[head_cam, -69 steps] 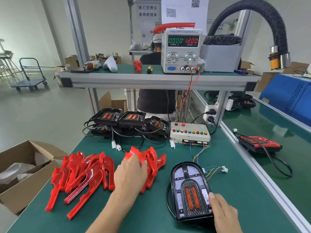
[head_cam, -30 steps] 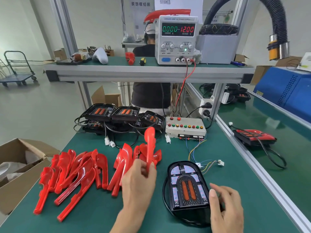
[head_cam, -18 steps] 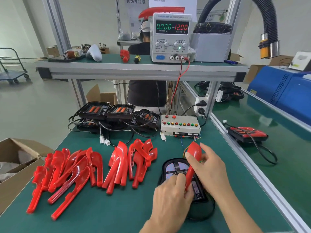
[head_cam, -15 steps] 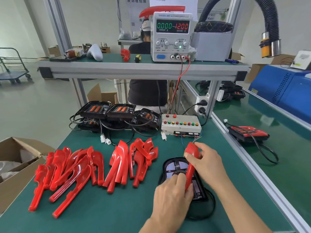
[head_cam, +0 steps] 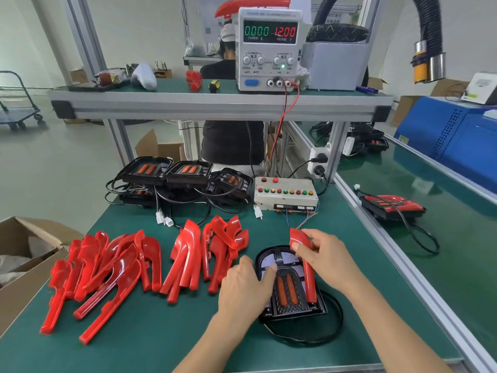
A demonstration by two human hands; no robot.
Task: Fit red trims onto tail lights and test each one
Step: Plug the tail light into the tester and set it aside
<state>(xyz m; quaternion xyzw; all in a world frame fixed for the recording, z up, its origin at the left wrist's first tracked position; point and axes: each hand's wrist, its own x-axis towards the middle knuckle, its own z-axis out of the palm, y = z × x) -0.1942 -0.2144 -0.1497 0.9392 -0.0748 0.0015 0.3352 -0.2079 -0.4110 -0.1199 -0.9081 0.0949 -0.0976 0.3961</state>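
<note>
A black tail light with two orange strips lies on the green mat in front of me. My right hand pinches a red trim near its wide top and holds it along the light's right edge. My left hand rests on the light's left side, fingers curled over its rim. Two heaps of loose red trims lie to the left. Several untrimmed tail lights with cables sit at the back, beside a test box with coloured buttons.
A power supply reading 0.000 and 12.00 stands on the upper shelf. A finished red-trimmed light lies on the neighbouring bench at right. An open cardboard box stands at left. A person sits behind the bench.
My left hand picked one trim from the heap and passed it to my right hand. The trim now lies along the light's right edge, and my left hand has gone to the light's left side.
</note>
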